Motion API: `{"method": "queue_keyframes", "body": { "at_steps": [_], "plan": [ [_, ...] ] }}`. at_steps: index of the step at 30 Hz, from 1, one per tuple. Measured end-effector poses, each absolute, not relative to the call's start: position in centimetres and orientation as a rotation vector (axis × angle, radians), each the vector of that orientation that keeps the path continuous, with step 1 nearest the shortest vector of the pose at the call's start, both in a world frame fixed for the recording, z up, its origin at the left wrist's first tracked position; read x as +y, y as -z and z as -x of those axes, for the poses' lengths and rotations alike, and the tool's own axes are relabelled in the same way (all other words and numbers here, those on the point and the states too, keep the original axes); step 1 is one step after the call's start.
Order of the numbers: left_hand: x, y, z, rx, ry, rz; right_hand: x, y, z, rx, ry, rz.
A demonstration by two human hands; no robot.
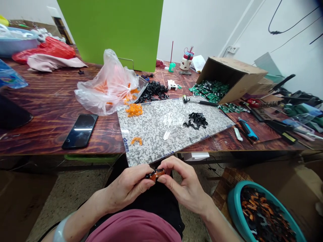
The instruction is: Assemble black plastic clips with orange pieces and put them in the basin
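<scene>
Above my lap, just off the table's front edge, both hands pinch a small black-and-orange plastic piece [155,174]. My left hand [128,186] grips its left end between thumb and fingers. At the other end, my right hand [183,185] has thumb and forefinger closed on it. The fingers cover parts of the piece. Beyond the hands lies a speckled stone slab [151,134]. On it are a heap of orange plastic parts [134,110], a loose orange part [136,141], a spread of thin whitish strips [171,119] and a pile of black parts [196,120].
A teal basin [234,205] of black and orange pieces stands at lower right. A hammer [199,101] lies across the slab's back edge. Left are a phone [80,131] and a plastic bag [101,95]. A cardboard box [242,79] with green boards lies tipped at back right.
</scene>
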State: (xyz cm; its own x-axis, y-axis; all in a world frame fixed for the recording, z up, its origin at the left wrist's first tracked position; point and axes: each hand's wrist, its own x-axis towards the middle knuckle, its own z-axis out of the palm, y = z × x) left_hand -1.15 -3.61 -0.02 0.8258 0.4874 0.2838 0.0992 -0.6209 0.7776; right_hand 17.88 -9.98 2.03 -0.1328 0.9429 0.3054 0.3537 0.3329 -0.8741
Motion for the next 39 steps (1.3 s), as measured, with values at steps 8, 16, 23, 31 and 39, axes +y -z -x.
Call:
{"method": "queue_keyframes", "body": {
  "at_steps": [8, 16, 23, 31, 39],
  "plan": [
    [-3.3, -0.5, 0.8, 0.343, -0.619, -2.305, -10.1, -2.2, -17.5, -1.603, -0.985, 1.218],
    [-3.4, 0.3, 0.7, 0.286, -0.69, -2.391, -10.5, -2.3, -16.7, -1.637, -0.812, 1.294],
    [-2.7, 0.3, 1.0, 0.284, -0.666, -2.357, -10.1, -2.2, -17.0, -1.59, -0.866, 1.24],
    [-2.1, 1.4, 1.3, 0.289, -0.648, -2.332, -10.7, -1.2, -17.6, -1.556, -0.858, 1.328],
    [-1.9, 0.8, 0.0, 0.323, -0.509, -2.204, -11.9, -1.4, -18.1, -1.529, -0.713, 1.403]
  ]
}}
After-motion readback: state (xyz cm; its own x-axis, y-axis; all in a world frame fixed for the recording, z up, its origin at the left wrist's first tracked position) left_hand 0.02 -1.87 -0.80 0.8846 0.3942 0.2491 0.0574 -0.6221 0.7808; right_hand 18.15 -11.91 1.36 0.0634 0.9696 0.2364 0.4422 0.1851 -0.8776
